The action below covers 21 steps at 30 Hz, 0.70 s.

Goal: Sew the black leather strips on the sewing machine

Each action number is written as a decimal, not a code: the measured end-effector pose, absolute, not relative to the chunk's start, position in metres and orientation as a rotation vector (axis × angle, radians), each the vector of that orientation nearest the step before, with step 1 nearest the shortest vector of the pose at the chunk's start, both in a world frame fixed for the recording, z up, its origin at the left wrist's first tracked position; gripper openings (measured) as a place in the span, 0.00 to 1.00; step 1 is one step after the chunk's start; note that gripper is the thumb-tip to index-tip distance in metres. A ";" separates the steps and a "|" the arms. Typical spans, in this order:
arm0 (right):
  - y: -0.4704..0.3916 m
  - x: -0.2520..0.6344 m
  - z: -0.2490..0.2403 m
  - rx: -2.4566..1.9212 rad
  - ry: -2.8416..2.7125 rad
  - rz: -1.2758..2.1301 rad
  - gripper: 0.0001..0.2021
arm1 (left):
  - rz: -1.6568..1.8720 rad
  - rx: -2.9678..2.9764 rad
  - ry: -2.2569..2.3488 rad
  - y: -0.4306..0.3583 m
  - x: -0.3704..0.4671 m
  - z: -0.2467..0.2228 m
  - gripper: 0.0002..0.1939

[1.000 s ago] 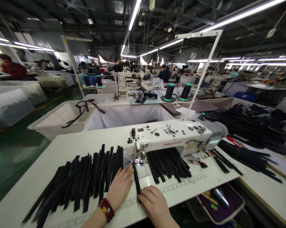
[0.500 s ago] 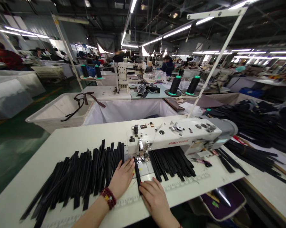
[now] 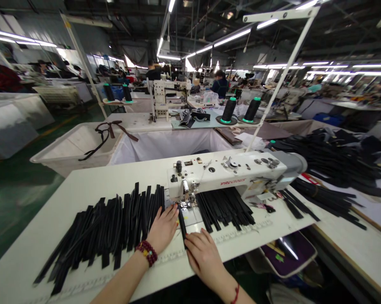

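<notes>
A narrow black fabric strip [image 3: 182, 223] runs lengthwise toward me from under the presser foot [image 3: 186, 204] of a white sewing machine [image 3: 222, 173]. My left hand [image 3: 163, 227] lies flat to the left of the strip, fingers stretched out, fingertips touching its edge close to the foot. With bent fingers, my right hand [image 3: 205, 255] grips the strip's near end; its thumb is partly hidden. Left of my left hand, many black strips [image 3: 111, 228] lie in an overlapping row. Another bunch of black strips [image 3: 225, 207] sits under the machine arm.
Small scissors [image 3: 263, 207] lie right of the bunch. Thread cones [image 3: 228, 110] stand behind the machine. A white-lined bin [image 3: 174, 145] borders the table's far edge. Black pieces [image 3: 330, 164] are heaped on the right. A co-worker [image 3: 220, 84] is in the background.
The view has shifted slightly, so the machine and table sit a little further left and higher. Both hands keep nearly the same places by the strip.
</notes>
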State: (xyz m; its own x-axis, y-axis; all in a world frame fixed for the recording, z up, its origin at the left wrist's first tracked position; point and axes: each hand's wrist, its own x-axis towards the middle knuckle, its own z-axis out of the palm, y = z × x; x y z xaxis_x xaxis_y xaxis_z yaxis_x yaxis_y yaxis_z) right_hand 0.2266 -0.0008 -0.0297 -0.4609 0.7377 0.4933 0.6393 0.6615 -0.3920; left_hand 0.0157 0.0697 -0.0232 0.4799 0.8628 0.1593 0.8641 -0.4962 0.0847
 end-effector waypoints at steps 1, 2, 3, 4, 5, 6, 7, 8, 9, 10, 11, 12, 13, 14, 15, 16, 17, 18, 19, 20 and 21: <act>-0.004 0.228 -0.028 -1.060 -2.252 0.190 0.15 | -0.272 -2.702 -1.554 0.067 0.015 -0.022 0.22; -0.007 0.229 -0.028 -1.062 -2.266 0.178 0.15 | -0.264 -2.713 -1.528 0.064 0.015 -0.022 0.22; -0.010 0.230 -0.029 -1.064 -2.275 0.162 0.15 | -0.260 -2.727 -1.498 0.061 0.014 -0.022 0.21; -0.012 0.231 -0.031 -1.071 -2.277 0.142 0.14 | -0.259 -2.739 -1.469 0.058 0.013 -0.023 0.21; -0.014 0.231 -0.033 -1.076 -2.277 0.117 0.13 | -0.261 -2.748 -1.446 0.055 0.012 -0.023 0.21; -0.014 0.231 -0.035 -1.083 -2.279 0.092 0.12 | -0.267 -2.754 -1.431 0.054 0.012 -0.024 0.21; -0.014 0.231 -0.038 -1.090 -2.282 0.071 0.12 | -0.277 -2.756 -1.425 0.053 0.011 -0.025 0.21; -0.013 0.230 -0.040 -1.092 -2.282 0.060 0.11 | -0.284 -2.757 -1.425 0.054 0.011 -0.026 0.21; -0.011 0.229 -0.041 -1.097 -2.280 0.061 0.11 | -0.287 -2.757 -1.430 0.055 0.011 -0.026 0.21; -0.008 0.228 -0.042 -1.100 -2.279 0.074 0.11 | -0.288 -2.756 -1.437 0.057 0.011 -0.026 0.21; -0.005 0.227 -0.042 -1.103 -2.278 0.092 0.11 | -0.286 -2.756 -1.445 0.059 0.011 -0.025 0.21; -0.002 0.226 -0.042 -1.105 -2.276 0.114 0.11 | -0.280 -2.755 -1.450 0.062 0.011 -0.024 0.21; 0.001 0.226 -0.041 -1.104 -2.276 0.133 0.10 | -0.272 -2.755 -1.455 0.064 0.011 -0.024 0.22; 0.005 0.225 -0.040 -1.100 -2.276 0.145 0.10 | -0.264 -2.753 -1.461 0.067 0.011 -0.023 0.22; 0.009 0.224 -0.040 -1.092 -2.276 0.150 0.10 | -0.256 -2.750 -1.467 0.070 0.011 -0.023 0.22; 0.012 0.223 -0.039 -1.086 -2.277 0.148 0.10 | -0.244 -2.746 -1.471 0.072 0.011 -0.023 0.22; 0.016 0.222 -0.039 -1.084 -2.281 0.144 0.10 | -0.232 -2.742 -1.475 0.074 0.011 -0.023 0.22; 0.020 0.221 -0.039 -1.088 -2.289 0.138 0.10 | -0.224 -2.737 -1.479 0.077 0.010 -0.024 0.22; 0.023 0.219 -0.039 -1.093 -2.301 0.129 0.10 | -0.218 -2.731 -1.483 0.079 0.010 -0.024 0.22; 0.027 0.218 -0.040 -1.099 -2.316 0.118 0.10 | -0.216 -2.725 -1.487 0.081 0.010 -0.025 0.22; 0.030 0.217 -0.040 -1.105 -2.331 0.105 0.11 | -0.217 -2.721 -1.491 0.083 0.010 -0.026 0.22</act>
State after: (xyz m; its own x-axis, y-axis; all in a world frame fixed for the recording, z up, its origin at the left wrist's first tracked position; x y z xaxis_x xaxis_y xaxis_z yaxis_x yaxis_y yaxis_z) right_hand 0.2172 0.0301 -0.0400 -0.5089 0.7356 0.4471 0.6922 0.6585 -0.2954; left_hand 0.0101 0.0829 -0.0255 0.5308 0.8364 0.1367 0.8407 -0.5401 0.0397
